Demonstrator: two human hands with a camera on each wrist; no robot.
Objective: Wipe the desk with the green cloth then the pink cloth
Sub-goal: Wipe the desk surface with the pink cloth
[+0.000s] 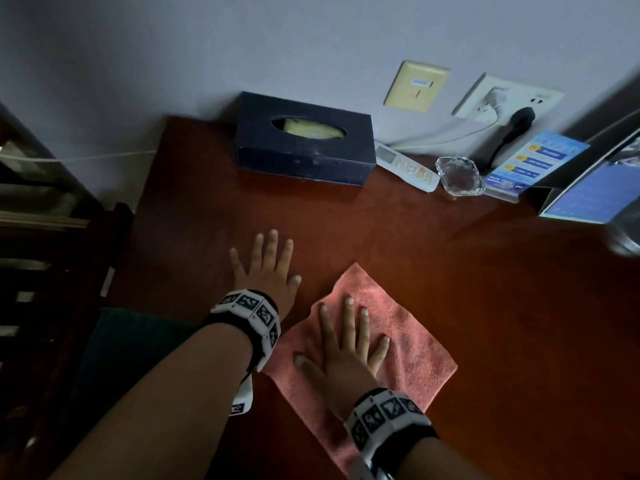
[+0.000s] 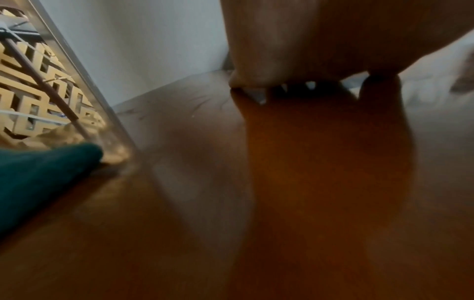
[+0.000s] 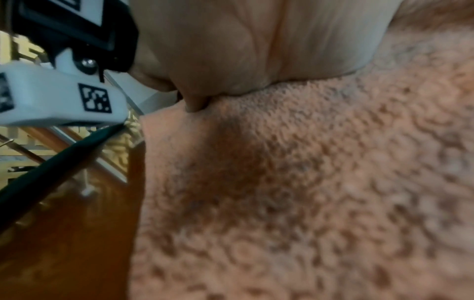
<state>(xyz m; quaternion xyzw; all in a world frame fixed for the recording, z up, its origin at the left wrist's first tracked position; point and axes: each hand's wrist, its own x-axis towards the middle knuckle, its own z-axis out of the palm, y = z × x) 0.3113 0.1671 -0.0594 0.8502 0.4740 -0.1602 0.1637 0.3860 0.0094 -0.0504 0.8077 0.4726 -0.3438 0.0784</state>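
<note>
The pink cloth (image 1: 408, 334) lies spread flat on the reddish-brown desk (image 1: 485, 306), and it fills most of the right wrist view (image 3: 307, 182). My right hand (image 1: 346, 344) presses flat on it with fingers straight and spread. My left hand (image 1: 266, 265) rests flat on the bare desk just left of the cloth, fingers spread, holding nothing. The green cloth (image 1: 128, 337) lies at the desk's left edge under my left forearm, and its corner shows in the left wrist view (image 2: 38, 178).
Along the back wall stand a dark tissue box (image 1: 304, 147), a white remote (image 1: 405, 168), a glass ashtray (image 1: 459, 176), a blue leaflet stand (image 1: 530, 164) and a framed card (image 1: 595, 188). A dark chair or rack (image 1: 41, 216) sits left of the desk.
</note>
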